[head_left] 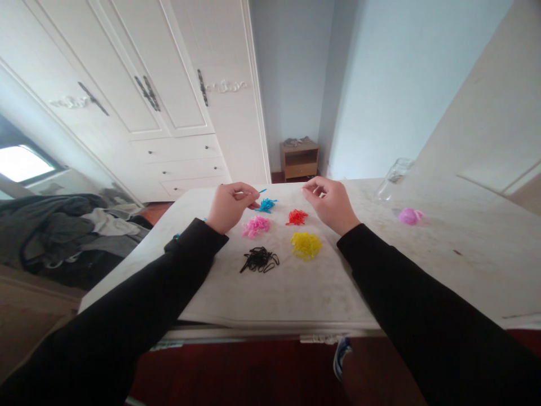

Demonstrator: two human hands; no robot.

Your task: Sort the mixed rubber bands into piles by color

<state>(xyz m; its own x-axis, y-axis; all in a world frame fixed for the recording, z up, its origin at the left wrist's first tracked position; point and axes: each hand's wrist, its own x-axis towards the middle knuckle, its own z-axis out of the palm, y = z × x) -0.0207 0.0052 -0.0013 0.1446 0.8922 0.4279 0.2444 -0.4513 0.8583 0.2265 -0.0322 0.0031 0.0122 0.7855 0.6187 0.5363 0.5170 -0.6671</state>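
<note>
Five lil heaps mid-frame on the desk point(296, 299): blue bands point(266, 206), pink bands point(256, 226), red bands point(297, 217), yellow bands point(306, 246), black bands point(259, 259). Left hand point(233, 206) is pinching a blue strand point(262, 190) by the blue bands; right hand point(332, 203), well apart, is curled near the red bands, can't tell if it's gripping anything
</note>
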